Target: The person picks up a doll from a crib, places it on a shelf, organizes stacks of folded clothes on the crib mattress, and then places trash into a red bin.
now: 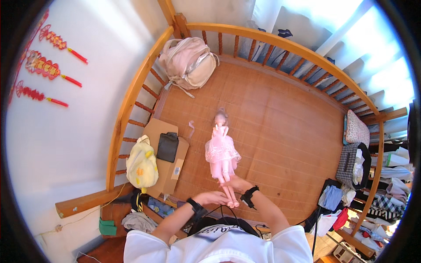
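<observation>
both the left hand [213, 198] and right hand [239, 184] grasp the pink doll [222, 151]; brown cardboard box [169, 164] lies left.

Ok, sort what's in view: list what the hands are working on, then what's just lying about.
In hand:
doll in pink dress, held by the legs
left hand
right hand

Lying about:
pink backpack
yellow bag
cardboard box
black pouch
cushion

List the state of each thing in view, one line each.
Doll: held up by the legs, pink dress on.
Left hand: closed on the doll's legs.
Right hand: closed on the doll's legs.
Pink backpack: slumped in the bed's corner.
Yellow bag: lying against the rail.
Cardboard box: flat, with a black pouch on it.
Pillow: lying at the right rail.
</observation>
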Demonstrator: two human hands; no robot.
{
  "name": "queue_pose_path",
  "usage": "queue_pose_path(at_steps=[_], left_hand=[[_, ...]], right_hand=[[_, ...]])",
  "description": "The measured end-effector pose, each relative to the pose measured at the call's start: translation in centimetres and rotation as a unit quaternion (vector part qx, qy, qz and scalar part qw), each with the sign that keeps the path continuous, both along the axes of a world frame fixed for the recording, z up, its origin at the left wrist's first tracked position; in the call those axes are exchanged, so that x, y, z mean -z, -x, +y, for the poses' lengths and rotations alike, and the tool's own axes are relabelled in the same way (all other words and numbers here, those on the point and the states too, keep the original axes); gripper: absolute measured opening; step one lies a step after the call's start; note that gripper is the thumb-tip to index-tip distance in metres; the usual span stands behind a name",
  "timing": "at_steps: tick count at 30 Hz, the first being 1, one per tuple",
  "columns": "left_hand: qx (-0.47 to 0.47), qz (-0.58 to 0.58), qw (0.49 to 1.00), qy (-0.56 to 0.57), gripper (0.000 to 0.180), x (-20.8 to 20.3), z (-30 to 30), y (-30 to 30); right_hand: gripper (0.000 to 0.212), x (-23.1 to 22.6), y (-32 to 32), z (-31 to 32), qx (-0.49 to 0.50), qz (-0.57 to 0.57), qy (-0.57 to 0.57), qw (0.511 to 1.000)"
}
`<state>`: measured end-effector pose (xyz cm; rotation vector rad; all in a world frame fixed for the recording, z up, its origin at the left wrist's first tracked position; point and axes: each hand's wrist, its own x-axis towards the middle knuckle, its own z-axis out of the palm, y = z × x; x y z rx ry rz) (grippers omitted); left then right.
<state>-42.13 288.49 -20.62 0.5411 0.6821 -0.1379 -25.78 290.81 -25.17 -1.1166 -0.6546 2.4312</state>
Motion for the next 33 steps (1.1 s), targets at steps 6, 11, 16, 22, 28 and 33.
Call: queue_pose_path(at_steps=[6, 11, 16, 22, 28, 33], left_hand=[[-0.005, 0.202, 0.976, -0.086, 0.035, 3.3, 6.1, 7.4], [-0.234, 0.071, 0.967, 0.073, 0.061, -0.1, 8.4, 4.3], [-0.419, -0.189, 0.888, 0.022, 0.061, -1.9, 9.5, -0.5], [-0.378, -0.108, 0.918, -0.050, 0.031, -4.6, 10.4, -2.1], [-0.364, -0.105, 0.924, -0.053, 0.017, -8.2, 10.6, -2.9], [-0.381, -0.114, 0.896, -0.198, 0.013, -13.1, 7.9, -4.0]], right_hand=[[0.036, -7.7, -3.0, -2.9, -0.027, 0.014, -0.045, 0.999], [0.040, -15.3, -4.9, -7.6, -0.157, -0.079, -0.173, 0.969], [0.044, -18.7, -8.3, -13.8, -0.253, -0.142, -0.237, 0.927], [0.053, -24.5, -10.0, -16.4, -0.156, -0.145, -0.099, 0.972], [0.042, -16.7, -11.8, -20.7, -0.016, -0.176, -0.192, 0.965], [0.034, -17.3, -11.1, -20.9, 0.012, -0.205, -0.083, 0.975]])
